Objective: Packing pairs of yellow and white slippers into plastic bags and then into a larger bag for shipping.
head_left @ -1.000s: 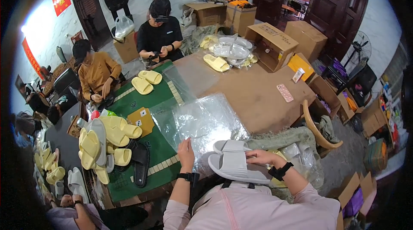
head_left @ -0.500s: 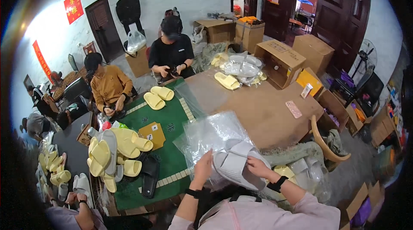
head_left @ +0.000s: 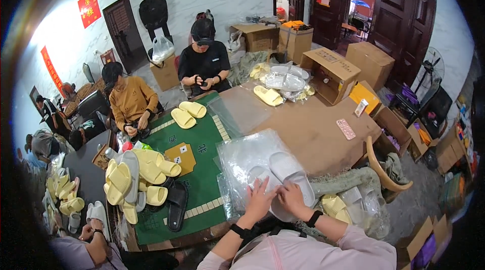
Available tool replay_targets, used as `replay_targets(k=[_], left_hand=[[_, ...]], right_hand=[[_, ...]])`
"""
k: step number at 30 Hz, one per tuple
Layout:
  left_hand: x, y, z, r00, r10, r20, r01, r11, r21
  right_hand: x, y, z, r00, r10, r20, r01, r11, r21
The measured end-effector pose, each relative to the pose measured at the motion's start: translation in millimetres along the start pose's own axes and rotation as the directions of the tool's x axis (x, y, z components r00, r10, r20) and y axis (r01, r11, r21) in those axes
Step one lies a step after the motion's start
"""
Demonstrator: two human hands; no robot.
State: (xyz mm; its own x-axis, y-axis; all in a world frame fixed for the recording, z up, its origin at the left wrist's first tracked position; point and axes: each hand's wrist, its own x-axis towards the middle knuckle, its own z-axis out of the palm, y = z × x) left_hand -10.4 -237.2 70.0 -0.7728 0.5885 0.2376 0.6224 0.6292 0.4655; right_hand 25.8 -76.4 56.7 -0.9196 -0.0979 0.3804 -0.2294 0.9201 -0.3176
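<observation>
A pair of light grey slippers (head_left: 283, 164) lies side by side on a stack of clear plastic bags (head_left: 237, 159) at the table's near edge. My left hand (head_left: 260, 200) rests on the left slipper with its fingers spread. Close beside it, my right hand (head_left: 294, 199) has its fingers bent together at the inner edge of the right slipper. Both hands cover part of the footbeds.
Yellow slippers (head_left: 121, 181) and a black slipper (head_left: 177, 201) lie left on the green mat (head_left: 202, 189). Bagged slippers (head_left: 288, 82) sit at the back beside an open carton (head_left: 331, 70). A phone (head_left: 346, 129) lies right. Two people sit across; another person's hands (head_left: 92, 230) are lower left.
The grey slippers have come down from my raised hands onto the plastic bags and now lie side by side. My left hand has moved right and spread its fingers over one.
</observation>
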Motion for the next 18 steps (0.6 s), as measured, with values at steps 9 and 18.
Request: replay_targets(k=[9, 18], left_hand=[[-5.6, 29.0, -6.9, 0.933, 0.316, 0.174, -0.225, 0.887, -0.404], [-8.5, 51.3, -31.0, 0.838, 0.469, 0.279, -0.072, 0.602, -0.795]], right_hand=[[27.0, 23.5, 26.0, 0.996, 0.038, -0.081, -0.04, 0.999, -0.017], [55.0, 32.6, 29.9, 0.991, 0.132, 0.033, -0.124, 0.976, -0.18]])
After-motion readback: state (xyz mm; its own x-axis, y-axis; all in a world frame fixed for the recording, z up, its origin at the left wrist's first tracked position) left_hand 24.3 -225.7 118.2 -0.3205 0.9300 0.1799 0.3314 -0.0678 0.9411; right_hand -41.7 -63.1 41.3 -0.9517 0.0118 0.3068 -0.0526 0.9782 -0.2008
